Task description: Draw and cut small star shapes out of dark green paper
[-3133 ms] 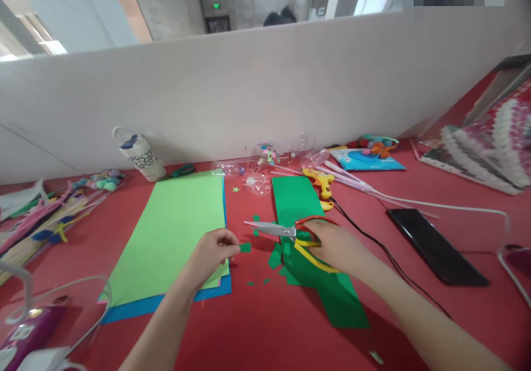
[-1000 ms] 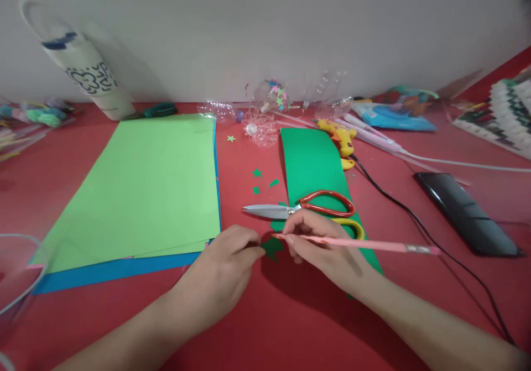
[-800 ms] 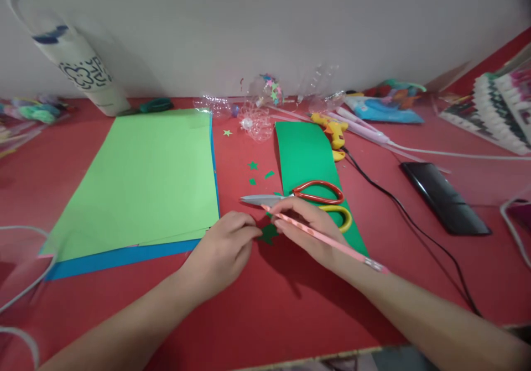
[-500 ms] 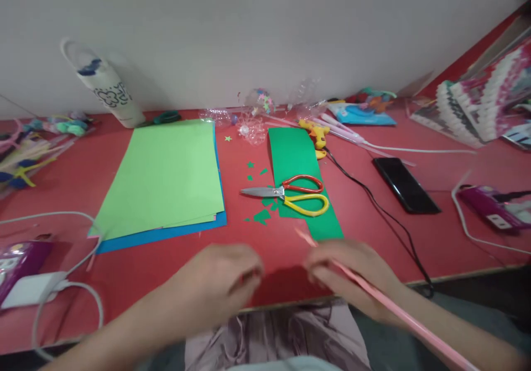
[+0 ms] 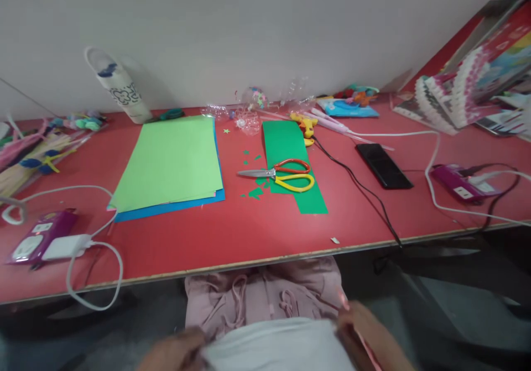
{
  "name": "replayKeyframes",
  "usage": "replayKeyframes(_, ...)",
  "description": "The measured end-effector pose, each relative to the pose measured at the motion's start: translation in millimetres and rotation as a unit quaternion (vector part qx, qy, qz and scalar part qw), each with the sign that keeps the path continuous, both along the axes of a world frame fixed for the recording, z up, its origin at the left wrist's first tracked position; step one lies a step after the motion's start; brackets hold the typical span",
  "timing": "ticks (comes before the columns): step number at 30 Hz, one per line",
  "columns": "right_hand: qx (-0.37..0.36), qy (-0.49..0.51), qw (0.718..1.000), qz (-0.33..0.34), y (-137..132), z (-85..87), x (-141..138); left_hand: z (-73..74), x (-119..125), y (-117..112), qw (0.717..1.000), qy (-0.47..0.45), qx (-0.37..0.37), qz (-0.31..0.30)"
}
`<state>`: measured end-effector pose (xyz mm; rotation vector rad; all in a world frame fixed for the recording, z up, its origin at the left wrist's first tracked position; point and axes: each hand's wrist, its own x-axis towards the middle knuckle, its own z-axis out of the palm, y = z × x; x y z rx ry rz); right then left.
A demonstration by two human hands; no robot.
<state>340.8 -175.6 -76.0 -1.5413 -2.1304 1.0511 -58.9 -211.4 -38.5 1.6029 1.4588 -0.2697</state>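
Note:
My right hand [image 5: 365, 332] is low in the head view, below the table edge by my lap. It is closed round a thin pink stick [image 5: 343, 300] whose tip pokes out above the fingers; its kind is not clear. My left hand [image 5: 176, 351] is at the bottom, beside the left edge of my white shirt [image 5: 274, 343]. Its fingers are blurred, and I cannot tell whether they grip the cloth. Scissors [image 5: 269, 173] with one red and one yellow handle lie on a green sheet [image 5: 282, 139], with green scraps [image 5: 255, 193] around the blades.
Light green and blue paper [image 5: 174, 161] is stacked on the red table [image 5: 249, 233]. A white bottle [image 5: 126, 94] leans at the wall. Also here are a yellow glue gun [image 5: 306, 126], a black phone [image 5: 384, 165], a purple power strip [image 5: 460, 183] and another [image 5: 43, 235], with cables.
Both hands have drawn back from above the table to my lap, below its edge. The pink stick has moved down with my right hand. The camera view has shifted slightly.

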Motion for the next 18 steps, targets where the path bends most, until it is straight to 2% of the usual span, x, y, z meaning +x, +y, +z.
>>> replayKeyframes(2,0.06,-0.024,0.998,-0.002,20,-7.1,5,-0.8,-7,13,0.984,0.111,0.121,0.068)
replayKeyframes(3,0.086,-0.035,0.996,-0.002,29,-10.0,5,-2.2,-8,19,0.98,0.128,0.135,0.071)
replayKeyframes(6,0.133,-0.035,0.989,0.05,36,-14.4,-3,-5.2,-3,34,0.987,0.11,0.112,0.034)
replayKeyframes(8,0.14,-0.021,0.986,0.092,30,-11.9,-9,3.0,6,38,0.991,0.088,0.097,0.002)
replayKeyframes(9,0.14,-0.016,0.985,0.101,26,-8.6,-9,12.3,9,40,0.993,0.081,0.086,-0.012)
replayKeyframes(11,0.133,-0.009,0.986,0.098,21,3.2,-5,40.4,12,46,0.996,0.056,0.067,-0.037)
replayKeyframes(14,0.085,0.026,0.994,0.069,33,36.2,5,90.0,7,72,0.997,-0.029,0.018,-0.075)
replayKeyframes(15,0.078,0.032,0.995,0.054,42,50.5,5,102.6,6,86,0.995,-0.061,0.027,-0.074)
replayKeyframes(17,0.092,0.057,0.994,0.028,69,79.9,-5,115.6,7,119,0.989,-0.103,0.07,-0.08)
replayKeyframes(18,0.097,0.065,0.993,0.009,85,93.1,-15,115.5,10,138,0.984,-0.101,0.133,-0.065)
